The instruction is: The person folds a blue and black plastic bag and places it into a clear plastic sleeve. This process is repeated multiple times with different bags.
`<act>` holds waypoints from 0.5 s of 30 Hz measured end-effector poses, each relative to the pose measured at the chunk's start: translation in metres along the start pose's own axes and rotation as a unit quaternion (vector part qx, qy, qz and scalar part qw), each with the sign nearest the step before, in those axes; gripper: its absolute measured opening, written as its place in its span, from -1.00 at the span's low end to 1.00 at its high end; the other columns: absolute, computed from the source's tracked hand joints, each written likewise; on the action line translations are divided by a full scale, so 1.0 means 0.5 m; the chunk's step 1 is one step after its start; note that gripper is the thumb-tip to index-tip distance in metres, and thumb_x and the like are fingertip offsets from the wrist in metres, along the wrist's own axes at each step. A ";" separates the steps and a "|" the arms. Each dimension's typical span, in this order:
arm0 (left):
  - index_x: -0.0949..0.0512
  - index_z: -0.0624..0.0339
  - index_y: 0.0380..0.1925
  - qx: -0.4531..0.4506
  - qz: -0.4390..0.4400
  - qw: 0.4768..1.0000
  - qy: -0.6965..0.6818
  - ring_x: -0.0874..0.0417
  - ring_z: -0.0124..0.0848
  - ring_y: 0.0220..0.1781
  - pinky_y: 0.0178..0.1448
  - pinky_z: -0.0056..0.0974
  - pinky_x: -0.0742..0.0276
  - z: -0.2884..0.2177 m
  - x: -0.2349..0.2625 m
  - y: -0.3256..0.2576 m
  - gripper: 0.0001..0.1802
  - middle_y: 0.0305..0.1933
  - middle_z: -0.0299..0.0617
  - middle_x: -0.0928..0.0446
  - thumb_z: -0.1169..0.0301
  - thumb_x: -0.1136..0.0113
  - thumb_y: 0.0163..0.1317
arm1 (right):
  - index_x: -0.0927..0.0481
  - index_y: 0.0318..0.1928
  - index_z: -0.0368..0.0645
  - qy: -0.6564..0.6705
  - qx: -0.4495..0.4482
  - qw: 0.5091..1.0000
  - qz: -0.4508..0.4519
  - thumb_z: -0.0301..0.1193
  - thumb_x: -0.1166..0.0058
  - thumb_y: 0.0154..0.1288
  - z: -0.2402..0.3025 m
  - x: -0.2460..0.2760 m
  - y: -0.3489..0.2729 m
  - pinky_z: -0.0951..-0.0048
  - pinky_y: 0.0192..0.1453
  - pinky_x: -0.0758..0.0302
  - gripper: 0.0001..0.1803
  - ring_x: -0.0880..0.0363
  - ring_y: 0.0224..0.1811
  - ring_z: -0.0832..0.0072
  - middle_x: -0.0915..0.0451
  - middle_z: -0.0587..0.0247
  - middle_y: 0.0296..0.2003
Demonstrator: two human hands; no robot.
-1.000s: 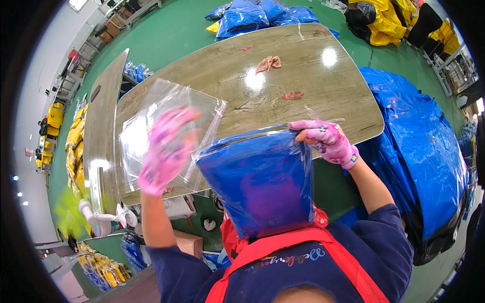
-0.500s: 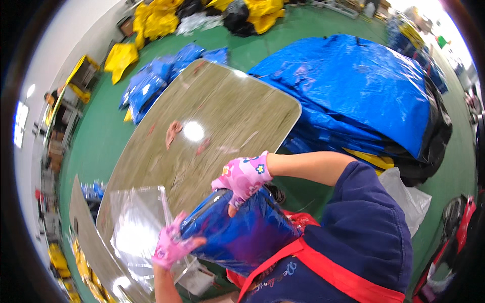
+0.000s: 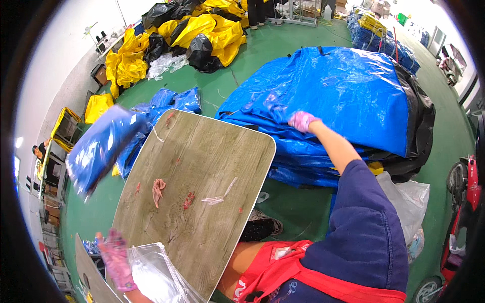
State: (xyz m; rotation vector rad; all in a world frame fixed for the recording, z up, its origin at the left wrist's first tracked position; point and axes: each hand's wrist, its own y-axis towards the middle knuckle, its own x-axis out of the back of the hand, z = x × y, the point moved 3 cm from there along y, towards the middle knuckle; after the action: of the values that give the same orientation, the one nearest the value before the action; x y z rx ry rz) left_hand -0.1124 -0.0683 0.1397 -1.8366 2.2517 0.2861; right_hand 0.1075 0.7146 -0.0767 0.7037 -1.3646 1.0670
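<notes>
A folded blue tarp package in clear plastic (image 3: pixel 103 149), blurred by motion, hangs in the air beyond the table's left edge, with neither hand touching it. My left hand (image 3: pixel 117 260), in a pink patterned fingerless glove, is raised by the stack of clear plastic bags (image 3: pixel 156 272) with its fingers apart and nothing in them. My right hand (image 3: pixel 303 121), gloved alike, is stretched out in front of the large blue tarp heap (image 3: pixel 348 96). Its fingers are blurred; whether it touches the heap I cannot tell. Between my arms stands the wood-patterned table (image 3: pixel 222 156).
Several wrapped blue packages (image 3: pixel 187 101) lie on the green floor behind the table. Yellow and black tarps (image 3: pixel 212 38) are piled at the back. A grey-white plastic bag (image 3: pixel 406 202) and a red scooter (image 3: pixel 465 202) are at right. Pink scraps (image 3: pixel 158 192) lie on the table.
Half a second ago both my hands held the blue package at my body. Now it is away in the air at the left, and my hands have swung apart.
</notes>
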 end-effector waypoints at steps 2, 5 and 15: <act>-0.18 -0.06 0.39 0.109 0.047 0.993 0.002 -0.58 -0.18 0.07 0.13 -0.08 -0.55 0.091 -0.043 -0.054 -0.26 0.18 0.07 -0.45 -0.13 -0.04 0.32 | -0.59 -0.32 -0.21 0.067 0.105 0.989 -0.082 -0.36 0.16 0.37 0.004 0.135 -0.007 0.28 -0.29 -0.54 -0.73 -0.63 -0.31 0.18 -0.67 0.11 -0.26; -0.19 0.02 0.37 0.203 0.110 0.973 0.013 -0.59 -0.13 0.06 0.13 -0.03 -0.56 0.216 -0.054 -0.125 -0.21 0.17 0.10 -0.46 -0.22 0.02 0.31 | -0.62 -0.15 -0.29 0.362 0.025 0.863 -0.351 -0.16 0.01 0.45 0.074 0.368 -0.056 0.43 -0.23 -0.50 -0.61 -0.61 -0.29 0.45 -0.68 0.02 -0.24; -0.29 0.24 0.25 0.224 0.242 0.941 -0.080 -0.57 -0.11 0.02 0.09 0.04 -0.56 0.263 -0.347 -0.027 0.02 0.16 0.09 -0.46 -0.48 0.38 0.22 | -0.57 0.05 -0.11 0.450 0.574 0.684 0.007 -0.41 0.02 0.41 0.709 0.254 -0.658 0.41 -0.03 -0.53 -0.74 -0.56 -0.07 0.43 -0.58 0.22 -0.08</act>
State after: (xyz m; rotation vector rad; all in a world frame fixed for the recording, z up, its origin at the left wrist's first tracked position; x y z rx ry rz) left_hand -0.0591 0.1291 0.0642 -0.9915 2.3708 -0.0073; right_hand 0.2412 0.2900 0.1514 0.8173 0.3076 1.9190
